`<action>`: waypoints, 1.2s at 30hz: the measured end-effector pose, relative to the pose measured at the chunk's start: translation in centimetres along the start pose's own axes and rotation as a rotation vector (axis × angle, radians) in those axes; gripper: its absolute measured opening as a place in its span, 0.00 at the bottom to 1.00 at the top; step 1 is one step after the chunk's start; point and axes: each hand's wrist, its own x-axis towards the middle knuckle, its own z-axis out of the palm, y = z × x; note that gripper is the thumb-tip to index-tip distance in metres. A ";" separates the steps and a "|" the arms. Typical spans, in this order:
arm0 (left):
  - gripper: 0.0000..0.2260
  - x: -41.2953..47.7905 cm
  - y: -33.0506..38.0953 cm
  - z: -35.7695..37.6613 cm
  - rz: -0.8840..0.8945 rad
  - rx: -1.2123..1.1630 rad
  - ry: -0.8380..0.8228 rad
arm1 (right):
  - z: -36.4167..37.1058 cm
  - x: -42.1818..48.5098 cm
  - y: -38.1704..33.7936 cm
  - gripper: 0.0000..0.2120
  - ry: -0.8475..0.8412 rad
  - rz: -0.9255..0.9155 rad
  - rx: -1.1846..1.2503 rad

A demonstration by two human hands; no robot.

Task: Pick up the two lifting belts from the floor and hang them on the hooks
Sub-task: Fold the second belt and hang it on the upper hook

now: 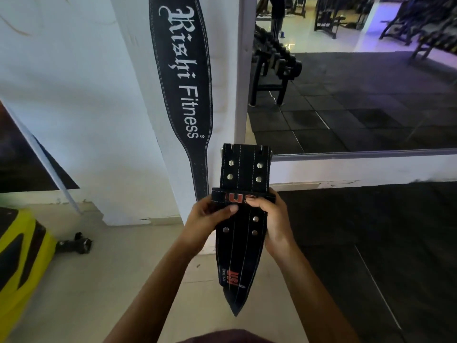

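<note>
Both hands grip a black belt (243,219) held upright in front of the body. Left hand (210,219) wraps its left edge, thumb pressed across the front; right hand (270,219) wraps the right edge, fingers curled over a loop band w/ red letters, partly covered, not fully legible. Below the hands the belt tapers to a point, red "USI" printed near the tip; smaller text beside it too small to read. Above the hands: white stitch lines, four metal rivets, buckle end at top. More rivets sit between the hands.

Second belt (184,78) hangs flat on the white pillar (128,95), above and left of the hands, tail end just behind the left hand. White lettering reads "Rishi Fitness" w/ ® mark. Its top is out of frame, hook not visible.

Right of the hands and beyond: mirror (358,82) showing a dumbbell rack (272,63) and dark floor tiles. Far left, below hand level: yellow-black object (19,256), small dark item (74,243) on the floor beside it.
</note>
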 end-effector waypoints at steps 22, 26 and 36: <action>0.10 1.9 3.8 0.5 0.052 -0.113 0.276 | 4.0 2.4 -0.6 0.11 0.035 -0.115 -0.341; 0.10 2.9 6.8 -0.5 0.128 -0.128 0.264 | 5.6 4.1 -2.9 0.10 -0.002 -0.172 -0.379; 0.16 7.4 25.1 -4.6 0.476 0.172 0.118 | 14.2 9.4 -18.9 0.10 -0.209 -0.491 -0.352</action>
